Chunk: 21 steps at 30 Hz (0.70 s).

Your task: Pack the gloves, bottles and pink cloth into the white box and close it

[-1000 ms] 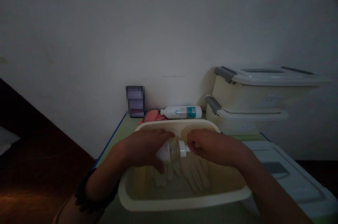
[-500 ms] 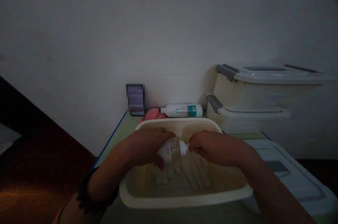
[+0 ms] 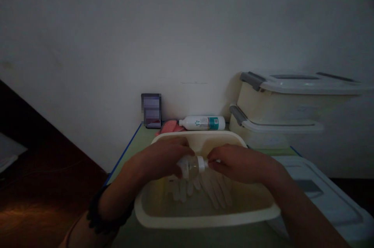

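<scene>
While gripping the clear bottle (image 3: 193,166) with the left hand (image 3: 168,158), pinches its white tip (image 3: 206,163) with the right hand (image 3: 230,159). Holds it sideways between both hands, over the cream tub (image 3: 210,222). Has white gloves (image 3: 216,190) inside the tub and a white bottle (image 3: 201,123) lying behind it.

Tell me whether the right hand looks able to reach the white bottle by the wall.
Likely yes: the right hand, busy at the tip of the clear bottle, would have to cross the basin's far rim; nothing covers the white bottle.
</scene>
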Available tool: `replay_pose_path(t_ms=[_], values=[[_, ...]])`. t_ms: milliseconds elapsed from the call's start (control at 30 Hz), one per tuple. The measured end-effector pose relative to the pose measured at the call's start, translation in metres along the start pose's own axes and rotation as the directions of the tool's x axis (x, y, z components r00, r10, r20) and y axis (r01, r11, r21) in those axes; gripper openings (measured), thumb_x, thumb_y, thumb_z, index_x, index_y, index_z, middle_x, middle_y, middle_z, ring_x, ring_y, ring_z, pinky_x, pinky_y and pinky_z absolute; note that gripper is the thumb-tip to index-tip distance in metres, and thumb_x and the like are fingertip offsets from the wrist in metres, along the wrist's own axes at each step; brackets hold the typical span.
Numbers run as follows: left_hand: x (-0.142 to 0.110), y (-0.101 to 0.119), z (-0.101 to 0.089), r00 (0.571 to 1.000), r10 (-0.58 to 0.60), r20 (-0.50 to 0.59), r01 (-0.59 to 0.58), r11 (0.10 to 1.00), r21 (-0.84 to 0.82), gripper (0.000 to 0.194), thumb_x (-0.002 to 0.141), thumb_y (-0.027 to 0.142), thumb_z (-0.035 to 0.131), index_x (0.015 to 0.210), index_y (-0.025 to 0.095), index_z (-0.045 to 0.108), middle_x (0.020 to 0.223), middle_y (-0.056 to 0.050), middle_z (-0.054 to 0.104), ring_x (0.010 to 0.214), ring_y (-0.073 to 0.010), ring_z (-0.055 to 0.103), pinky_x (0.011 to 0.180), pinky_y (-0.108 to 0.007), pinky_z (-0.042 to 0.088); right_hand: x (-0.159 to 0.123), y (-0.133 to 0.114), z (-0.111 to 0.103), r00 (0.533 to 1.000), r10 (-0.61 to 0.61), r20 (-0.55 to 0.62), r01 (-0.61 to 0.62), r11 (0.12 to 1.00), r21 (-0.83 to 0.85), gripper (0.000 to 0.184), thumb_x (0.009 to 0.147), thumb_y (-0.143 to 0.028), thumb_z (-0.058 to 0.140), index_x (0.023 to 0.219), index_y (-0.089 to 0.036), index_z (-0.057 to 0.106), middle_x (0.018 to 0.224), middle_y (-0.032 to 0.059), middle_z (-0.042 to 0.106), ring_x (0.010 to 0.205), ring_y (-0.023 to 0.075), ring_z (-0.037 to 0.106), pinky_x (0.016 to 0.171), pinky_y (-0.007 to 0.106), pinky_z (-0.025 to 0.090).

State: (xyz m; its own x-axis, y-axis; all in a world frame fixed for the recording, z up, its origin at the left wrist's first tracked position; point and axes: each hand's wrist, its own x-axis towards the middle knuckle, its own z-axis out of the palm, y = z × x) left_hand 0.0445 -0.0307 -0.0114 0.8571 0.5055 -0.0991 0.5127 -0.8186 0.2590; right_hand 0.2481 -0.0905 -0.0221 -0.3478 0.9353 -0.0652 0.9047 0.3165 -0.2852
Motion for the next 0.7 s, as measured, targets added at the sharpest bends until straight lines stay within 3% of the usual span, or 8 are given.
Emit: replay_pose_path(t_ms=[100, 233, 333, 367, 433, 533, 700], values=[[-0.004, -0.001, -0.009, 0.997, -0.030, -0.072, 0.028, 0.999, -0.024, 0.037, 0.072, 0.006, 0.069, 0.105, 0.021, 0.067, 0.112, -0.006, 0.064, 0.103, -0.0230, 0.059, 0.089, -0.034, 0.044, -0.003, 0.000, -0.009, 0.999, 0.002, 0.041, -0.002, 1.000, 0.009, 0.026, 0.090, -0.024, 0.046, 0.092, -0.017, 0.071, 0.092, 0.0104, 0.073, 0.084, 0.0240, 0.067, 0.074, 0.035, 0.049], [-0.017, -0.020, -0.020, 0.959, -0.112, -0.260, 0.077, 0.987, -0.140, 0.022, 0.084, 0.016, 0.057, 0.104, 0.021, 0.064, 0.099, -0.004, 0.065, 0.088, -0.0167, 0.062, 0.079, -0.028, 0.046, -0.006, 0.005, -0.026, 0.985, -0.048, -0.164, 0.062, 0.995, 0.081, 0.027, 0.092, -0.027, 0.043, 0.101, -0.020, 0.068, 0.098, 0.0064, 0.071, 0.089, 0.0205, 0.065, 0.079, 0.035, 0.049], [-0.024, -0.040, -0.021, 0.926, -0.191, -0.327, 0.136, 0.974, -0.183, 0.023, 0.087, 0.028, 0.055, 0.107, 0.022, 0.063, 0.111, -0.006, 0.061, 0.099, -0.0197, 0.058, 0.087, -0.032, 0.044, -0.002, 0.017, -0.028, 0.949, -0.035, -0.312, 0.058, 0.996, 0.064, 0.029, 0.093, -0.028, 0.041, 0.109, -0.018, 0.063, 0.109, 0.0088, 0.066, 0.102, 0.0209, 0.061, 0.091, 0.038, 0.046], [-0.025, -0.046, -0.019, 0.922, -0.221, -0.317, 0.157, 0.964, -0.214, 0.025, 0.087, 0.030, 0.055, 0.109, 0.021, 0.062, 0.113, -0.006, 0.061, 0.101, -0.0202, 0.057, 0.089, -0.033, 0.044, 0.001, 0.021, -0.025, 0.939, -0.032, -0.342, 0.053, 0.997, 0.053, 0.030, 0.093, -0.028, 0.042, 0.114, -0.016, 0.060, 0.114, 0.0103, 0.064, 0.108, 0.0218, 0.058, 0.095, 0.041, 0.044], [-0.023, -0.053, -0.016, 0.937, -0.254, -0.241, 0.183, 0.942, -0.282, 0.027, 0.087, 0.032, 0.053, 0.110, 0.021, 0.061, 0.114, -0.007, 0.062, 0.098, -0.0201, 0.059, 0.085, -0.032, 0.045, 0.008, 0.029, -0.017, 0.956, -0.039, -0.289, 0.061, 0.996, 0.069, 0.032, 0.093, -0.030, 0.043, 0.116, -0.015, 0.059, 0.119, 0.0117, 0.062, 0.112, 0.0221, 0.056, 0.097, 0.041, 0.044], [-0.017, -0.057, -0.013, 0.967, -0.203, -0.156, 0.135, 0.922, -0.363, 0.023, 0.090, 0.032, 0.047, 0.101, 0.020, 0.063, 0.101, -0.005, 0.067, 0.089, -0.0182, 0.060, 0.079, -0.029, 0.045, 0.017, 0.035, -0.004, 0.979, -0.042, -0.200, 0.063, 0.993, 0.099, 0.036, 0.094, -0.032, 0.041, 0.121, -0.015, 0.057, 0.121, 0.0117, 0.063, 0.111, 0.0221, 0.059, 0.096, 0.042, 0.046], [-0.009, -0.067, -0.010, 0.958, -0.251, -0.137, 0.176, 0.895, -0.411, 0.042, 0.095, 0.042, 0.034, 0.076, 0.017, 0.062, 0.076, -0.002, 0.066, 0.071, -0.0154, 0.059, 0.065, -0.025, 0.044, 0.018, 0.034, 0.004, 0.980, 0.005, -0.197, 0.011, 0.997, 0.079, 0.037, 0.095, -0.030, 0.037, 0.120, -0.015, 0.059, 0.123, 0.0121, 0.064, 0.113, 0.0238, 0.059, 0.097, 0.045, 0.046]])
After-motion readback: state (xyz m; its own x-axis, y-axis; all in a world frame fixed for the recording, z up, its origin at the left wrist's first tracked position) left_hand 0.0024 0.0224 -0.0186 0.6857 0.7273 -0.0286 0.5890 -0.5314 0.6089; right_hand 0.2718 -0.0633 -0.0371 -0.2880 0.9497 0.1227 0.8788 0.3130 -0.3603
